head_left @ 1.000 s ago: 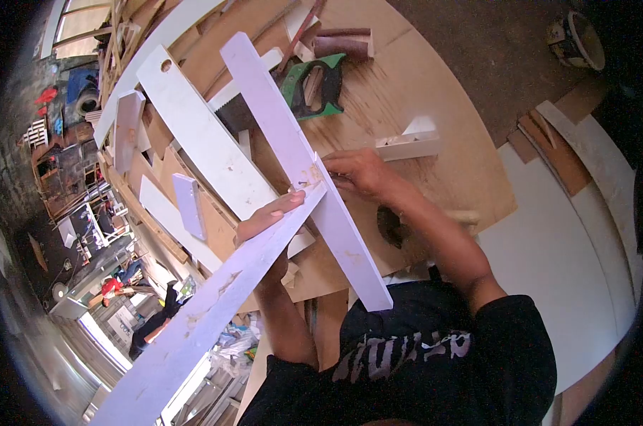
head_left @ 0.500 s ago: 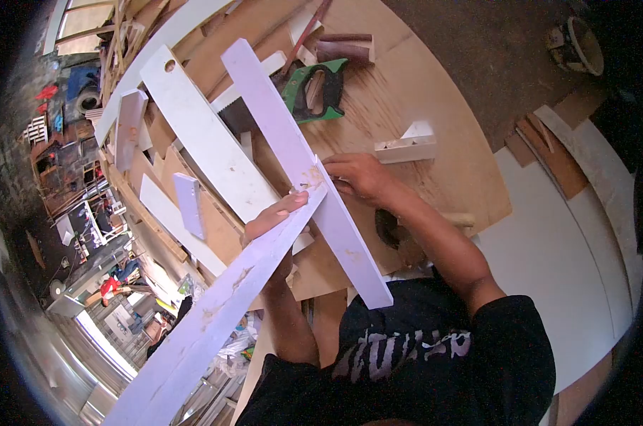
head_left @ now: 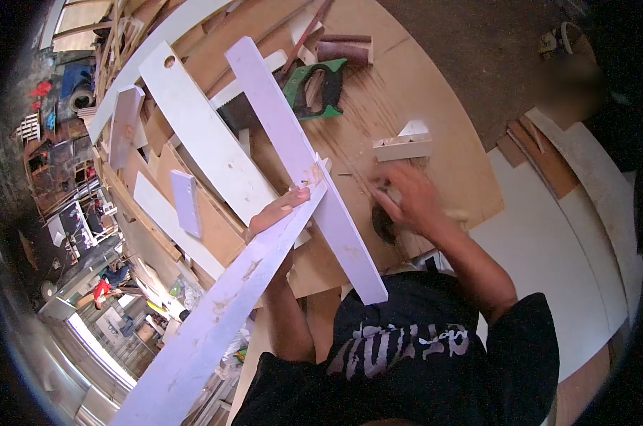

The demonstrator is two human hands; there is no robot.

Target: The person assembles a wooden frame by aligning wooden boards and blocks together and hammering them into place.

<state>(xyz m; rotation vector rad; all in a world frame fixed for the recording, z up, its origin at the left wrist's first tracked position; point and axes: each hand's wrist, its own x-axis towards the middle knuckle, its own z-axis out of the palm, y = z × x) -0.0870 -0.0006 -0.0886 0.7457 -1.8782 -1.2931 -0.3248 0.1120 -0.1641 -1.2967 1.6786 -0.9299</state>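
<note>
My left hand [head_left: 282, 209] is wrapped round a long pale-lilac board [head_left: 222, 305] near its upper end. That end meets the flat of a second lilac board [head_left: 268, 99], which crosses it at an angle; the wood at the joint looks chipped. Smeared by motion, my right hand [head_left: 412, 195] hovers over the table, apart from the boards, thumb and fingers spread with nothing visible between them. Beneath it lies a dark curved head [head_left: 384, 224], seemingly a hammer's, partly hidden by the hand and forearm. A small nail-like piece [head_left: 345, 175] lies near the joint.
On the plywood table [head_left: 442, 92] lie a green-handled saw [head_left: 325, 89], a roll of brown sandpaper [head_left: 344, 50] and a small white wooden block [head_left: 403, 147]. A white board with a hole [head_left: 200, 128] lies left. White sheets [head_left: 548, 263] are at the right.
My right hand has left the joint of the two boards and moved right, over the dark curved head. My left hand keeps its grip, and the boards stay almost in place.
</note>
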